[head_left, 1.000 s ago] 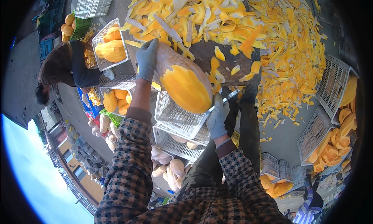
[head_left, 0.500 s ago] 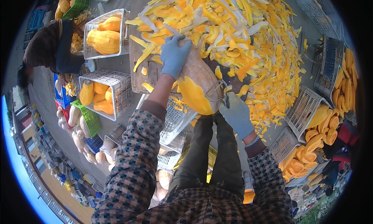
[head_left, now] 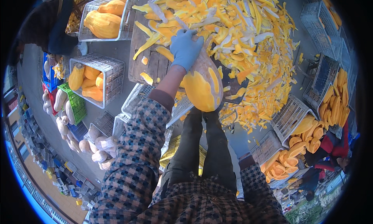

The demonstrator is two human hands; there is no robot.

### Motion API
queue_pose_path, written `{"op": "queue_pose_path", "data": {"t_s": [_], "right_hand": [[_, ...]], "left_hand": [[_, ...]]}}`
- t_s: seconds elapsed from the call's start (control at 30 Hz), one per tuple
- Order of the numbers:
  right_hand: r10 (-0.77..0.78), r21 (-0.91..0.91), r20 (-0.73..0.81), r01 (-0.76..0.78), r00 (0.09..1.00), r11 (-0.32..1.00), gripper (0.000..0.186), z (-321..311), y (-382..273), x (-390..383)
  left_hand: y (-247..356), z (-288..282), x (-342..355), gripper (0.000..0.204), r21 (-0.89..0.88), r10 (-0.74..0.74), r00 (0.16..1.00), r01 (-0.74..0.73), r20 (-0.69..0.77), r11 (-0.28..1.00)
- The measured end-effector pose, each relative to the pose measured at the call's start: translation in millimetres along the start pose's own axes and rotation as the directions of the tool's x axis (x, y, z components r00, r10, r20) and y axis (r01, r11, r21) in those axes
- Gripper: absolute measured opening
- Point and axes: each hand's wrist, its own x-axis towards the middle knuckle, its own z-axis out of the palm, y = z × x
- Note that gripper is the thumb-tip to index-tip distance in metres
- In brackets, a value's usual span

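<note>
My left hand (head_left: 186, 48), in a blue-grey glove, is closed over the upper part of a long butternut squash (head_left: 202, 91). The squash slants toward me over the near edge of the wooden table (head_left: 149, 70). Its lower end is partly bare orange flesh, with pale skin left between the peeled strips and higher up. Lower right of the squash, my gloved right hand (head_left: 237, 140) is closed around a loop-shaped metal peeler (head_left: 232, 116), held apart from the squash. That hand is smeared, and its fingers are hard to make out.
A big heap of orange and pale peelings (head_left: 248, 41) covers much of the table. White crates of peeled squash (head_left: 101, 84) stand at left, near unpeeled squash (head_left: 105, 144). More crates (head_left: 293, 115) with cut orange pieces stand at right. A person (head_left: 42, 24) bends at far left.
My right hand has drawn the peeler off the squash, down toward me. Another strip of orange flesh shows on the squash. My left hand still grips it, slightly farther right and up in view.
</note>
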Motion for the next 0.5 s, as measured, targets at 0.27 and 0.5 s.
{"op": "queue_pose_path", "data": {"t_s": [0.27, 0.5], "right_hand": [[-0.353, -0.105, -0.114, 0.342, 0.929, 0.934, 0.032, -32, -73, 102], [-0.074, -0.021, -0.028, 0.073, 0.997, 0.997, 0.028, -33, -19, 26]], "left_hand": [[7, 4, 10, 0.046, 0.055, 0.001, 1.000, -0.002, 0.013, 0.998], [10, 3, 5, 0.045, 0.067, -0.021, 0.999, 0.019, 0.026, 0.998]]}}
